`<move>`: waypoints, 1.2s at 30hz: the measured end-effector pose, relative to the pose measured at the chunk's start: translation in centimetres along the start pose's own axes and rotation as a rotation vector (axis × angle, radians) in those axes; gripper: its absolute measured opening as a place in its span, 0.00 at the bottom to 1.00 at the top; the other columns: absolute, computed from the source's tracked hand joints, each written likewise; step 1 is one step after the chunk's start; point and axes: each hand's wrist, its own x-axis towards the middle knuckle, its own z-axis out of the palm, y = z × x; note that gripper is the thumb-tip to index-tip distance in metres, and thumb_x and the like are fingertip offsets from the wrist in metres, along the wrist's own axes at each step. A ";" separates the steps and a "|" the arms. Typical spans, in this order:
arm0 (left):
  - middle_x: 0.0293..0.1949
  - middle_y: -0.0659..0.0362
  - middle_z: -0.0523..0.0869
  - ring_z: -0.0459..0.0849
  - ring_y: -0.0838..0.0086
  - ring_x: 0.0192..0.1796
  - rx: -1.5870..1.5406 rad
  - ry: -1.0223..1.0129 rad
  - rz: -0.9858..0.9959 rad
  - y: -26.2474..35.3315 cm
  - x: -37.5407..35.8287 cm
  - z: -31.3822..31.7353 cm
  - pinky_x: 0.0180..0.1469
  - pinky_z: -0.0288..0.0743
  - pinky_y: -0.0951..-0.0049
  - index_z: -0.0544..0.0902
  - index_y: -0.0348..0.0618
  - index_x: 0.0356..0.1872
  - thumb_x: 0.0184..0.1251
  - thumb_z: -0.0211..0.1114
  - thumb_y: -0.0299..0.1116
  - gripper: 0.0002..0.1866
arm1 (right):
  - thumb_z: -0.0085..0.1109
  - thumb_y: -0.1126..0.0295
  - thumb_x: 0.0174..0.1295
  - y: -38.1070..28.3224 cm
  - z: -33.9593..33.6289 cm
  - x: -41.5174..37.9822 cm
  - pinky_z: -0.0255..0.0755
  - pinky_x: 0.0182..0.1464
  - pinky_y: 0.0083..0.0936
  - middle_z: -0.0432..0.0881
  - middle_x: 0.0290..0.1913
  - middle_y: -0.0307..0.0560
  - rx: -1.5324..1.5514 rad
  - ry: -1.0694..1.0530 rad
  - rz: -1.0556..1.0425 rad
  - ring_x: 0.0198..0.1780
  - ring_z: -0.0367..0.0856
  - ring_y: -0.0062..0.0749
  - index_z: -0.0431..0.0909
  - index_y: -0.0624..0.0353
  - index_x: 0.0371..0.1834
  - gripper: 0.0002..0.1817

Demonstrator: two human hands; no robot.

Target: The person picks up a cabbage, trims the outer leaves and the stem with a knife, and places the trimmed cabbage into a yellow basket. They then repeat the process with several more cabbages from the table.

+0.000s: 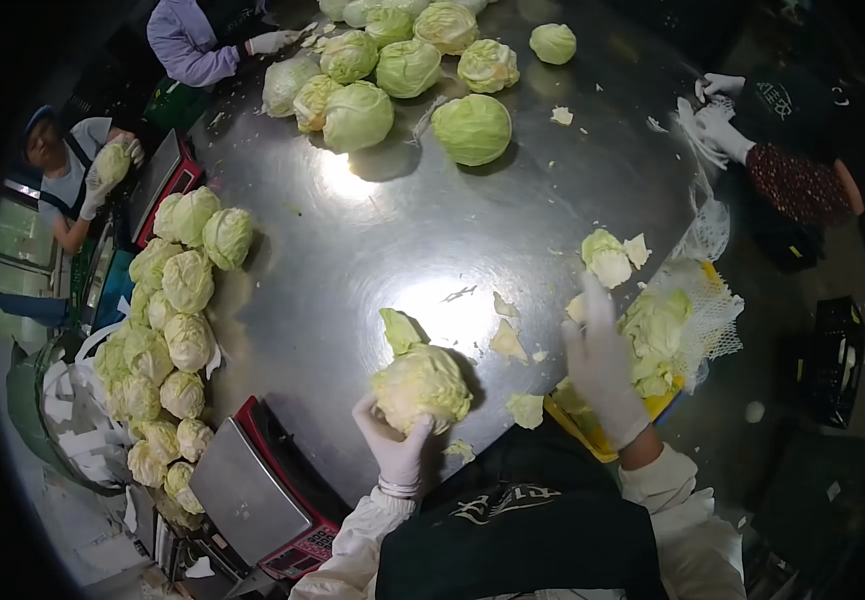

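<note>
My left hand [393, 440], in a white glove, grips a pale green cabbage [423, 388] on the metal table near its front edge. One green outer leaf [403, 330] sticks out from the far side of this cabbage. Away to the right, my gloved right hand [601, 370] is slightly blurred, its fingers stretched out and nothing seen in them. Below and beside it stands a yellow crate [583, 432] with cabbage leaves [658, 335] and white netting [723, 320] in it. Torn leaf pieces [508, 342] lie between my two hands.
Several cabbages [188, 280] line the table's left side, and more [358, 115] sit at the back. A red scale [253, 490] stands front left. Co-workers are at the far left [78, 165], back left [193, 45] and right [798, 180].
</note>
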 end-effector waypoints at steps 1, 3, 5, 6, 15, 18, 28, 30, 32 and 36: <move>0.63 0.49 0.70 0.71 0.62 0.67 -0.010 -0.005 -0.025 0.1 -0.2 1.0 0.73 0.65 0.57 0.60 0.38 0.68 0.54 0.83 0.32 0.46 | 0.48 0.58 0.75 -0.4 0.7 -1.9 0.80 0.54 0.46 0.65 0.75 0.73 0.085 -0.102 -0.127 0.55 0.84 0.62 0.55 0.66 0.80 0.35; 0.63 0.48 0.68 0.72 0.62 0.66 0.011 -0.016 0.025 -0.4 -0.5 2.4 0.72 0.66 0.58 0.59 0.37 0.69 0.52 0.84 0.32 0.48 | 0.49 0.59 0.76 -3.0 1.9 -4.1 0.79 0.58 0.46 0.65 0.74 0.74 0.174 -0.276 -0.104 0.57 0.83 0.63 0.55 0.68 0.80 0.35; 0.65 0.51 0.68 0.70 0.63 0.69 0.065 -0.027 0.063 0.2 -0.9 3.4 0.74 0.63 0.58 0.58 0.40 0.72 0.50 0.85 0.32 0.52 | 0.48 0.58 0.76 -4.7 2.4 -5.1 0.78 0.60 0.46 0.66 0.74 0.74 0.206 -0.304 -0.229 0.59 0.83 0.63 0.55 0.70 0.79 0.35; 0.65 0.51 0.68 0.70 0.63 0.69 0.068 -0.034 0.061 -0.1 -1.1 3.4 0.74 0.63 0.58 0.58 0.40 0.72 0.50 0.85 0.32 0.52 | 0.48 0.58 0.76 -5.4 1.9 -5.2 0.78 0.60 0.45 0.68 0.73 0.73 0.186 -0.344 -0.241 0.57 0.84 0.61 0.55 0.71 0.79 0.36; 0.67 0.50 0.62 0.65 0.62 0.71 0.550 -0.023 0.231 -0.6 -1.3 4.0 0.75 0.62 0.60 0.57 0.33 0.74 0.46 0.87 0.38 0.58 | 0.52 0.64 0.73 -5.4 3.6 -5.4 0.83 0.39 0.39 0.76 0.67 0.60 0.086 -0.309 -0.223 0.38 0.88 0.51 0.66 0.64 0.73 0.28; 0.63 0.48 0.63 0.64 0.58 0.69 0.459 -0.003 0.240 -0.7 -1.3 4.0 0.73 0.60 0.55 0.61 0.33 0.72 0.42 0.88 0.40 0.57 | 0.53 0.65 0.73 -4.1 4.5 -4.9 0.83 0.35 0.38 0.81 0.61 0.51 0.119 -0.217 -0.220 0.35 0.89 0.48 0.72 0.61 0.68 0.23; 0.69 0.50 0.62 0.66 0.63 0.71 0.404 -0.035 0.154 -1.0 -1.5 3.5 0.76 0.62 0.60 0.54 0.35 0.76 0.45 0.86 0.35 0.59 | 0.68 0.59 0.65 -2.8 4.7 -3.5 0.81 0.46 0.36 0.84 0.49 0.55 0.383 -0.248 -0.192 0.46 0.86 0.53 0.78 0.66 0.52 0.21; 0.69 0.50 0.61 0.66 0.63 0.71 0.358 -0.033 0.118 -0.8 -1.3 3.3 0.76 0.62 0.60 0.54 0.35 0.76 0.45 0.87 0.35 0.60 | 0.70 0.62 0.64 -2.3 5.2 -3.4 0.81 0.46 0.35 0.84 0.48 0.56 0.443 -0.259 -0.230 0.45 0.85 0.53 0.79 0.67 0.50 0.20; 0.70 0.50 0.63 0.65 0.63 0.72 0.399 -0.067 0.164 -0.7 -1.2 2.9 0.76 0.62 0.61 0.54 0.36 0.77 0.46 0.86 0.34 0.59 | 0.68 0.70 0.63 -2.0 5.7 -3.8 0.80 0.40 0.32 0.84 0.39 0.58 0.527 -0.146 -0.285 0.37 0.86 0.44 0.80 0.68 0.42 0.12; 0.70 0.49 0.66 0.68 0.60 0.72 0.091 -0.093 -0.011 0.7 -0.2 1.9 0.75 0.64 0.58 0.56 0.38 0.76 0.49 0.85 0.34 0.56 | 0.63 0.75 0.63 -0.4 6.5 -4.4 0.71 0.27 0.25 0.81 0.24 0.43 0.977 -0.138 0.200 0.24 0.76 0.19 0.83 0.69 0.39 0.07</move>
